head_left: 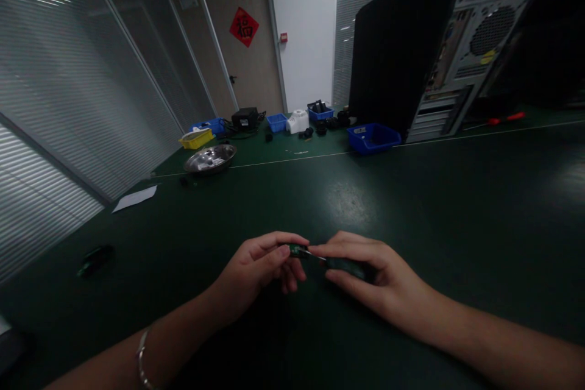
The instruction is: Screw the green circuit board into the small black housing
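My left hand (267, 262) pinches a small green circuit board (298, 250) between thumb and fingers, a little above the green table. A screwdriver (350, 267) with a thick dark handle and thin metal shaft lies in my right hand (381, 268), whose fingers are closed round it. Its shaft points left, and the tip meets the board's right end; the exact contact is too small to make out. Both hands are close together at the lower middle of the head view. My left wrist wears a bracelet (142, 358).
A blurred dark object with green parts (94, 260) lies at the left, below white paper (134, 198). Farther back stand a metal bowl (210, 159), a yellow bin (197, 139), a blue bin (373, 138) and a black computer case (404, 52). A red-handled tool (506, 119) lies at the right.
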Tool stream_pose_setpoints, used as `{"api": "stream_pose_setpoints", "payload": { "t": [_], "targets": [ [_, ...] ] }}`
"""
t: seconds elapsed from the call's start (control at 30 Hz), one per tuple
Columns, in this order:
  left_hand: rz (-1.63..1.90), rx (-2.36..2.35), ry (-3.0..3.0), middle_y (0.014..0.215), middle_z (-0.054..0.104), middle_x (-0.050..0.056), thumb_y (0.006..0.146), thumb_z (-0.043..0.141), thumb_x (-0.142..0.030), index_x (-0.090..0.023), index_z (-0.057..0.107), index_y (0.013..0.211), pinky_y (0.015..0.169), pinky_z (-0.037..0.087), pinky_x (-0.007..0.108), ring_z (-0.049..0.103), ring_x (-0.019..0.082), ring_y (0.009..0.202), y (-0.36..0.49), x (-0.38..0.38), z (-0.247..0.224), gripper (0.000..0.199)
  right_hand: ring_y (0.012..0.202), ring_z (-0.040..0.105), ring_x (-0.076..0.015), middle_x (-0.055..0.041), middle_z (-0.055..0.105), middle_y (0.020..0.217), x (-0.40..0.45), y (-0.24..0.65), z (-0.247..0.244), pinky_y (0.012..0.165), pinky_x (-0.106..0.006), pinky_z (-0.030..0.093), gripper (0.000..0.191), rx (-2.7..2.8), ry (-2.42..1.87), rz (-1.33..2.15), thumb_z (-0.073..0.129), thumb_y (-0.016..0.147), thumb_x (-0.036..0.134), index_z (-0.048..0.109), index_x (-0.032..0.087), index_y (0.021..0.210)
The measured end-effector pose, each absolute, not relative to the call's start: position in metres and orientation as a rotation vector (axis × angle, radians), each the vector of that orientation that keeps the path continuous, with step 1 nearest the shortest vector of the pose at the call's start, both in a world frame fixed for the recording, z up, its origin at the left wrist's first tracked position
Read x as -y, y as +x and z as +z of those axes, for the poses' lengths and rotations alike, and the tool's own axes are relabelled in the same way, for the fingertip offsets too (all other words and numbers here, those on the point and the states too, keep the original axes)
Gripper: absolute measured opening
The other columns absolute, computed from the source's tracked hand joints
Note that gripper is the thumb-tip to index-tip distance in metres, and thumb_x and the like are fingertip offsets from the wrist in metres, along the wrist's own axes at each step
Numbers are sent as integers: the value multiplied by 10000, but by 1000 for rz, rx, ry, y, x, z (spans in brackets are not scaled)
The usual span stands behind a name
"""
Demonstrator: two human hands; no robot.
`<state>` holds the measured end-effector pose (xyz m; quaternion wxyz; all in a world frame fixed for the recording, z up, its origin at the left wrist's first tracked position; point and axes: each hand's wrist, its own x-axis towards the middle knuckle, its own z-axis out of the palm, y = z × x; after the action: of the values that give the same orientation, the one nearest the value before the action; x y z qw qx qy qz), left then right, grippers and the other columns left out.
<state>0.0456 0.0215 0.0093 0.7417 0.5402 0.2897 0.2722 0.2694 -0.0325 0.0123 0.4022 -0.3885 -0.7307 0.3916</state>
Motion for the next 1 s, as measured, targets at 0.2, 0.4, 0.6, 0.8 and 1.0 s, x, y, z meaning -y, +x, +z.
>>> {"api": "stream_pose_setpoints", "payload": {
  "t": [0.2,0.4,0.6,0.8,1.0],
  "targets": [
    [633,-677,1315,803,667,67,923,533,-308,-132,628,1134,634,479,266,601,133,668,45,-22,10,292,918,612,-164,-43,650,1002,33,270,11,793,-302,488,337,1861,-1025,978,584,900,157,636,251,1220],
    [624,-692,1456,818,669,60,919,544,-303,-147,630,1149,647,483,268,603,131,678,43,-20,12,291,923,611,-154,-37,650,1010,32,271,10,794,-287,484,341,1868,-1006,965,589,900,157,633,255,1224],
    [615,-621,1318,808,686,72,901,573,-275,-140,655,1112,633,483,256,616,128,660,44,-25,8,264,926,614,-154,-39,651,1014,33,271,10,795,-290,488,351,1875,-995,978,595,896,151,632,258,1228],
    [611,-585,1233,801,694,78,887,597,-253,-132,666,1098,626,484,249,624,128,651,44,-26,7,253,931,614,-157,-41,649,1017,33,271,11,799,-297,488,356,1868,-981,987,599,891,145,634,257,1227],
    [580,-561,1165,788,699,87,891,585,-257,-127,681,1073,610,478,239,629,132,645,44,-25,8,243,931,618,-156,-42,652,1015,33,271,12,802,-295,487,356,1866,-961,1002,597,892,140,635,255,1227]
  ]
}}
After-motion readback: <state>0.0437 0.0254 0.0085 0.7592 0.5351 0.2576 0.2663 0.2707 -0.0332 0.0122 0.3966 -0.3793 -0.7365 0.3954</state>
